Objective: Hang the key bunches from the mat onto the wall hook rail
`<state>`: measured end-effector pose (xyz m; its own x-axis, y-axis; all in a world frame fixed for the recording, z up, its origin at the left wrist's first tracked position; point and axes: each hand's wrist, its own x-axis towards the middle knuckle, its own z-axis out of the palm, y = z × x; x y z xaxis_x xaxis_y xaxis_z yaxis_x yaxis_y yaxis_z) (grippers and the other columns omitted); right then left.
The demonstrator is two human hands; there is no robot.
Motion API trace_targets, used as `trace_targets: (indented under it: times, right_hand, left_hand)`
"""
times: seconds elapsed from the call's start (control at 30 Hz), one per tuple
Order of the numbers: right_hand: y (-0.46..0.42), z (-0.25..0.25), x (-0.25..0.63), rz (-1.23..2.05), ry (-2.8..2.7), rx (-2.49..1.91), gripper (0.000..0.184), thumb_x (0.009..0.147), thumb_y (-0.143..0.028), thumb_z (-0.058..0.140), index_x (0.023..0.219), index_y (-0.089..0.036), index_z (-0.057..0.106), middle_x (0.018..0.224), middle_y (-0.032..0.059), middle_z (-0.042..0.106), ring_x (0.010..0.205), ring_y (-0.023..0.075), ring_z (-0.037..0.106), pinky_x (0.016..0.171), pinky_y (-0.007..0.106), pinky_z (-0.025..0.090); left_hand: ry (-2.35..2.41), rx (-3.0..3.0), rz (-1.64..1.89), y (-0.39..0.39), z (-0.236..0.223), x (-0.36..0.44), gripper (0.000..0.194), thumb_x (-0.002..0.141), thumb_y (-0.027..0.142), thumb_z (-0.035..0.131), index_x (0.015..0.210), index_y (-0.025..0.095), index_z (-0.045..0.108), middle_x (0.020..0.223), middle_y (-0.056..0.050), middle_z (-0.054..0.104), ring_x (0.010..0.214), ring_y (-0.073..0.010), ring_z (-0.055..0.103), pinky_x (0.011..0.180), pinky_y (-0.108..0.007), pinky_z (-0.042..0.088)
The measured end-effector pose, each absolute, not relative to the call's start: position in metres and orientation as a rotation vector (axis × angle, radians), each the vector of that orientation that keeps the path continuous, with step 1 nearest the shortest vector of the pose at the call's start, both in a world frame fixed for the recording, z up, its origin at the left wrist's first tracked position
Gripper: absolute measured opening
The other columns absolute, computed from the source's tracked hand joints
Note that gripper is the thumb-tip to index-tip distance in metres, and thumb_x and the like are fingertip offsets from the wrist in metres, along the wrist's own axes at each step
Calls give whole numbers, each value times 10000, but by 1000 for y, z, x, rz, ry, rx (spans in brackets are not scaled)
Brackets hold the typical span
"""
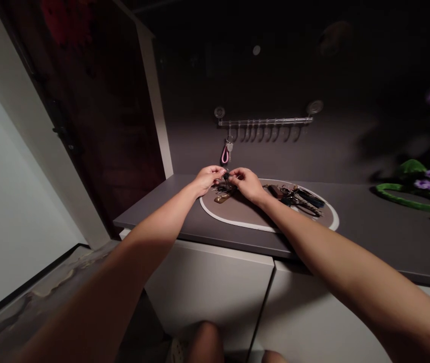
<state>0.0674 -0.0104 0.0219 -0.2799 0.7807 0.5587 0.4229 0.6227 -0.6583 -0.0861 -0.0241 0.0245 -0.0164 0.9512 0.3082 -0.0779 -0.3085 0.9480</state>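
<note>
My left hand [207, 180] and my right hand [248, 183] meet over the left part of an oval mat [237, 214]. Fingers of both are pinched on a bunch of keys [226, 176], with a small dark piece showing between the fingertips. More keys and a brown tag [220, 199] show just below; whether these hang from the bunch or lie on the mat, I cannot tell. Right of my right hand lies a pile of keys and key fobs [301, 197], partly behind my forearm. Above my hands, a pink loop keychain [225, 154] with a key hangs from the rail's leftmost hook.
A clear rail [265, 122] with several hooks is fixed to the dark wall. The mat lies on a grey countertop [154, 204] over white cabinet doors [215, 282]. Green and purple fuzzy flowers [428, 184] stand at the right. A dark door [105, 116] is at the left.
</note>
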Motion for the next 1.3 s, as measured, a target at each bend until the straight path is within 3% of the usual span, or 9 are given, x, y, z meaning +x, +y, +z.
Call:
trace_targets:
  times: [0.43,0.73,1.03,1.3]
  right_hand:
    - [-11,22,66,720,-1803,-690,215,705,-331,571,823,-153,591,803,32,625,722,122,549,714,254,436]
    - [-1,17,69,713,-1784,-648,273,690,-406,585,765,-145,608,708,17,605,642,112,515,653,249,420]
    - [-11,24,71,712,-1744,-684,284,672,-414,593,765,-146,603,730,24,611,678,126,529,694,263,417]
    - [-2,24,74,742,-1641,-692,272,670,-424,582,741,-162,563,689,-2,549,645,105,485,682,265,434]
  left_hand:
    - [909,1304,1460,-26,26,-85,196,671,228,691,773,111,570,672,26,546,544,-27,466,496,-166,316]
    - [845,1299,1436,-24,23,-84,278,591,284,743,763,119,600,659,22,563,563,-44,482,508,-177,303]
    - [893,1357,1451,-24,22,-80,342,560,337,749,799,118,640,667,10,574,544,-41,449,501,-184,291]
    - [1078,1498,1539,-23,19,-81,284,682,344,625,838,106,625,603,19,542,514,-57,436,490,-191,302]
